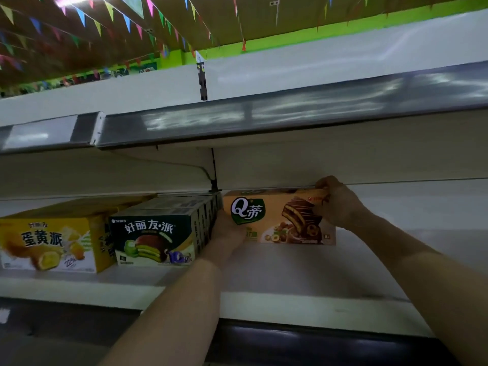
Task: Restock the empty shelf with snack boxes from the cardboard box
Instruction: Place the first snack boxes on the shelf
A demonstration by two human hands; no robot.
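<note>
A tan snack box (274,220) with a chocolate pie picture stands far back on the white shelf (303,270). My left hand (229,228) grips its lower left corner, wedged beside the dark green boxes. My right hand (340,202) grips its upper right corner, fingers curled over the top edge. The cardboard box is out of view.
A row of dark green pie boxes (155,236) stands left of the tan box, and yellow egg-yolk pie boxes (52,241) stand further left. Bare shelf stretches to the right. The upper shelf's edge strip (264,120) hangs overhead. Coloured bunting crosses the ceiling.
</note>
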